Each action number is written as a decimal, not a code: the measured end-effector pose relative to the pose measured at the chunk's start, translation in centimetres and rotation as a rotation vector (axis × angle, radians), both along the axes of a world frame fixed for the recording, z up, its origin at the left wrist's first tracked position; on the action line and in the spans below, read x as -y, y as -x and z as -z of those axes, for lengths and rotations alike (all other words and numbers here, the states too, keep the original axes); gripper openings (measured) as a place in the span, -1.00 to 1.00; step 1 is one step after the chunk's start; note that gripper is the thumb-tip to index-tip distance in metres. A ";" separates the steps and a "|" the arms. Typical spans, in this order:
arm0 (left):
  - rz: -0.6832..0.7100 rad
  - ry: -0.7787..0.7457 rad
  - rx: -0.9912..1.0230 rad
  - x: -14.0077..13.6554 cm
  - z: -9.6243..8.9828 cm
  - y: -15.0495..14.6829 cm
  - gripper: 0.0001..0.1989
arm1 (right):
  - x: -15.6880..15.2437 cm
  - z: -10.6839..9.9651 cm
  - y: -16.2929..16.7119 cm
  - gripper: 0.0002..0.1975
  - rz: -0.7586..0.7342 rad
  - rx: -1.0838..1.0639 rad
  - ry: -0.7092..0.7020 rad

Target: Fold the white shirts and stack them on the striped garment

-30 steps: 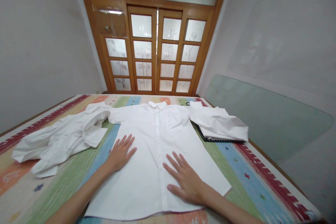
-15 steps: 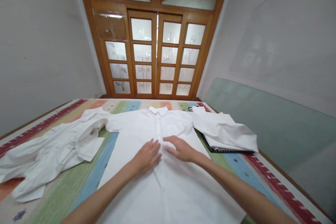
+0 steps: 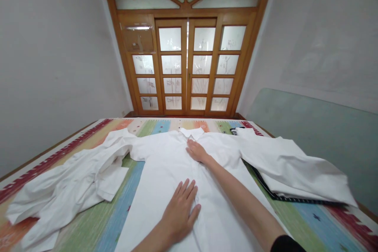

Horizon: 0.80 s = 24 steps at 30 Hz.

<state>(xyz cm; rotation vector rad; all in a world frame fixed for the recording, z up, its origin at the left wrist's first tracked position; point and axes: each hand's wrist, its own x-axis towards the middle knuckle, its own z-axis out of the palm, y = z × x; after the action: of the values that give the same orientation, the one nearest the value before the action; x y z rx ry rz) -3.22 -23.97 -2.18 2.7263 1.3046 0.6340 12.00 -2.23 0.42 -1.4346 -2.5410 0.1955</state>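
Observation:
A white button shirt [image 3: 165, 165] lies spread flat, front up, on a striped multicolour cloth [image 3: 118, 201]. My left hand [image 3: 180, 214] presses flat on the shirt's lower front, fingers apart. My right hand [image 3: 196, 151] reaches far forward and rests flat on the button line just below the collar [image 3: 191, 132]. Neither hand holds anything.
A crumpled white garment [image 3: 62, 189] lies on the left, overlapping the shirt's sleeve. On the right a white cloth [image 3: 292, 169] lies over a dark patterned item [image 3: 274, 192]. Wooden glazed doors [image 3: 187, 67] stand at the far end. A glass-green panel [image 3: 319, 126] leans against the right wall.
My hands came together at the shirt's middle. Then the right hand slid up the button line to the collar while the left drew back toward me. The view has shifted forward and left.

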 end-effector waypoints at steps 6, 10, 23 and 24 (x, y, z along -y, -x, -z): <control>-0.003 0.018 -0.001 0.1 -0.4 -0.2 -0.44 | -1.7 0.7 0.5 -0.38 0.061 0.005 0.029; -0.074 -0.015 0.025 0.0 -0.3 -0.3 -0.52 | -2.5 0.2 0.8 -0.45 0.078 0.007 0.014; -0.189 -0.114 -0.104 0.4 1.0 1.2 -0.36 | -0.6 0.2 -0.9 -0.32 0.198 0.082 0.113; -0.172 -0.120 -0.126 0.6 0.6 1.3 -0.34 | -0.7 0.0 -0.8 -0.31 0.215 0.089 0.122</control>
<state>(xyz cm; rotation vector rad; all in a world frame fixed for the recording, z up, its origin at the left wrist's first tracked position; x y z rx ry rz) -4.49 -24.57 -2.82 2.8115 1.5930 0.5789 12.80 -1.57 0.41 -1.7875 -2.4561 0.2592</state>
